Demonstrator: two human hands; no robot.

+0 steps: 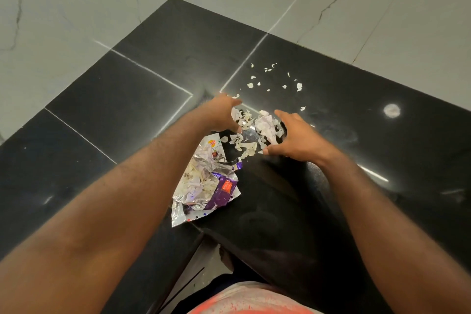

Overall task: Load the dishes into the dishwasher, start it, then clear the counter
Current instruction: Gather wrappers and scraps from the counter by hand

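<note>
Left grip [224, 113] and right grip [297, 139] both open, fingers spread and lightly curved, holding nothing, set on either side of a heap of white paper scraps [248, 135] on the black bench [382, 150] (left one motion-blurred, so contact with the heap cannot be told; right fingertips sit at its edge, beside a crumpled white piece [266, 126]). Loose scraps [275, 82] lie scattered beyond both grips, well apart from the heap. Torn foil snack wrappers [207, 181] lie on the near side of the left grip, carrying more white scraps.
</note>
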